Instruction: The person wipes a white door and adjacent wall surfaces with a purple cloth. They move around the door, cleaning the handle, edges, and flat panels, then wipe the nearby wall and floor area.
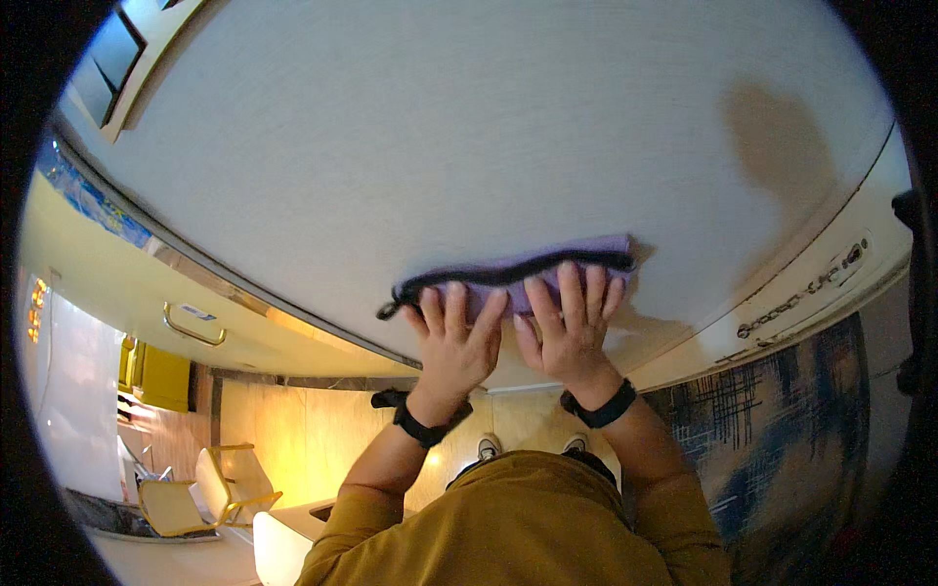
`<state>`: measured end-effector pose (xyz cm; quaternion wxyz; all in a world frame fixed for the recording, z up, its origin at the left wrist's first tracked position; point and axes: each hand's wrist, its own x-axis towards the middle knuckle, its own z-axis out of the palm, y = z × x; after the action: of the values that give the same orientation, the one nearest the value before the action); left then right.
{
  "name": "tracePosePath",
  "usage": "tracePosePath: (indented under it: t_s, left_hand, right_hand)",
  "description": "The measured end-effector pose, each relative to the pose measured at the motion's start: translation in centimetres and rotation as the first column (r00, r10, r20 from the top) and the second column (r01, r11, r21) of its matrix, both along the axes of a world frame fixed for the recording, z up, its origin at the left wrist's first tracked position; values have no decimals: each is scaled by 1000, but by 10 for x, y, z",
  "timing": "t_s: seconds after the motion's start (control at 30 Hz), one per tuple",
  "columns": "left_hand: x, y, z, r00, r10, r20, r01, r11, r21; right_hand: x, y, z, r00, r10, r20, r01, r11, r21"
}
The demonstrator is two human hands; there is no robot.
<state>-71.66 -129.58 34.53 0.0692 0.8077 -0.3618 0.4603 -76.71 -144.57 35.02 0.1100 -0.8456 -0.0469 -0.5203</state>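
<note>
A purple cloth item [513, 256], perhaps a folded cloth or pouch, lies near the front edge of a broad pale surface [469, 139]. Along it runs a wavy black band [498, 275], ending at the left in a small loop. My left hand [458, 337] presses on the left half of the cloth, palm down with fingers spread. Beside it, my right hand [571, 329] rests on the right half, its fingertips just below the band. The fingers lie on top of the fabric rather than around it. Both wrists wear dark bands.
Left of me is a pale front with a metal handle [194, 326]. A yellow-framed chair [227, 483] stands on the floor behind at lower left. A blue patterned rug [762, 417] lies at right, below an ornamented side panel [806, 286]. A wood-edged item [139, 80] sits upper left.
</note>
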Motion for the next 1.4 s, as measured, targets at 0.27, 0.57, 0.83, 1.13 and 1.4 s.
tracePosePath:
  t_s: [0.27,0.57,0.83,1.13,1.4]
  left_hand:
    - [33,22,119,993,-25,112,51,971,-233]
    - [2,51,-49,990,17,-141,-20,1000,-23]
    - [19,66,-7,996,74,-55,-78,994,-76]
    - [51,89,80,991,-17,131,53,960,-274]
    - [11,90,-107,964,139,-227,-149,988,-28]
  right_hand:
    - [32,25,121,989,20,148,-15,999,-30]
    - [6,41,-46,998,10,-68,-22,985,-171]
    - [23,60,9,999,34,1,-33,979,-201]
    - [54,92,88,973,7,230,17,994,-104]
    - [14,87,-89,984,-25,-177,-22,966,-257]
